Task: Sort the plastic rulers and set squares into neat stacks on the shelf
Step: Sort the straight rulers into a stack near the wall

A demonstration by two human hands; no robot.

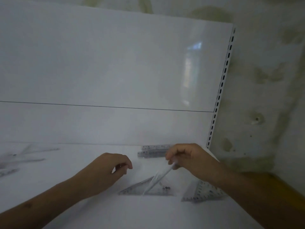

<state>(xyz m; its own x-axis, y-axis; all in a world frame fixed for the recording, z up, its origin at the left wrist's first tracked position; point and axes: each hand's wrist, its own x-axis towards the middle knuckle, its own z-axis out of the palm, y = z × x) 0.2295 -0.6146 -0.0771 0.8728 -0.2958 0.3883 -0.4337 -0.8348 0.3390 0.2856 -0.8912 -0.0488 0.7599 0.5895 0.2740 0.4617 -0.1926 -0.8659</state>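
Head view, near to far. Two bare forearms entering from lower left and lower right over white shelf. Clear set square flat at lower centre, printed scale along its edges, small dark dots near its middle. Second clear set square just right of it, partly under the right forearm, dark tick marks visible. Right hand at centre right, fingers curled, pinching the upper end of a clear plastic piece tilted up off the shelf, lower end down over the first set square; ruler or set square seen edge-on, cannot tell, blurred. Left hand at centre, fingers loosely curled, nothing seen in it, hovering just left of the tilted piece, apart from it. Behind the right hand, rulers in two rows lying flat near the back panel, grey-clear with dark markings, right ends hidden by the hand. Far left of frame, more clear pieces scattered on the shelf, too blurred to sort out. White back panel filling the upper frame, slotted upright along its right edge, stained wall beyond at right.
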